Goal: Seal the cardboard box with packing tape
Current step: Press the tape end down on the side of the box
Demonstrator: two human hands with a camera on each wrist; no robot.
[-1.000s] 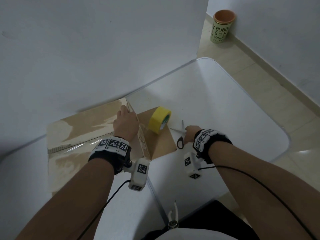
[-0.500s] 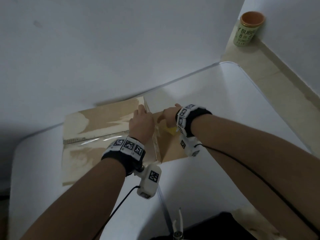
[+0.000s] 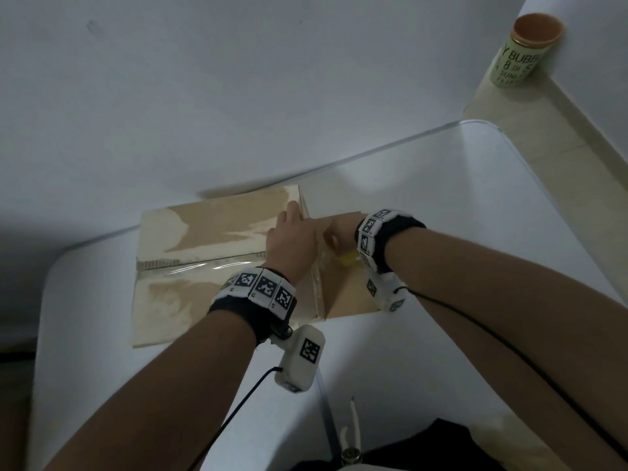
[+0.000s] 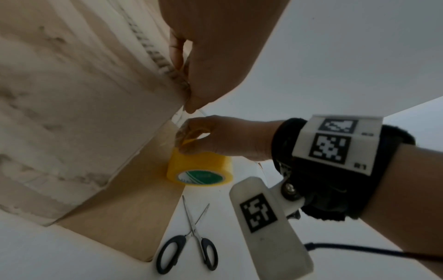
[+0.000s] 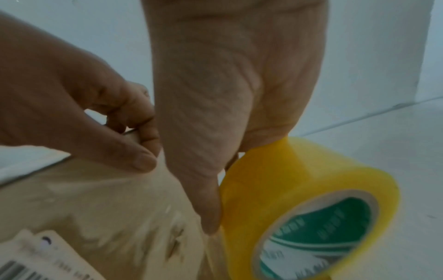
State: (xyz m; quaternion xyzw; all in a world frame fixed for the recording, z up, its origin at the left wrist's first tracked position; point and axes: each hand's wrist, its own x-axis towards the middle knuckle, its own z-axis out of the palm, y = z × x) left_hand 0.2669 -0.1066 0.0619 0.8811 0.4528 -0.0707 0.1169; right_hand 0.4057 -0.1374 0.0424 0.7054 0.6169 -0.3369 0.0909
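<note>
A worn cardboard box [image 3: 210, 239] lies on the white table with a strip of clear tape [image 3: 204, 266] along its top seam. My left hand [image 3: 292, 239] grips the box's upper right edge, fingers curled on top and thumb on the side face [image 5: 107, 208]. My right hand [image 3: 339, 232] is just to its right and holds the yellow tape roll [image 4: 199, 168] against that side face, thumb [image 5: 208, 208] on the roll's outside. The roll [image 3: 348, 259] is mostly hidden by my wrist in the head view.
Black-handled scissors [image 4: 189, 240] lie open on the table [image 3: 475, 232] beside a box flap [image 3: 346, 294] that rests flat. The wall stands close behind the box. A green cup [image 3: 523, 52] stands on the floor at the far right, past the table's corner.
My right hand left the scissors and went to the tape roll at the box's right side. My left hand stayed on the box edge. The head view shifted to the right.
</note>
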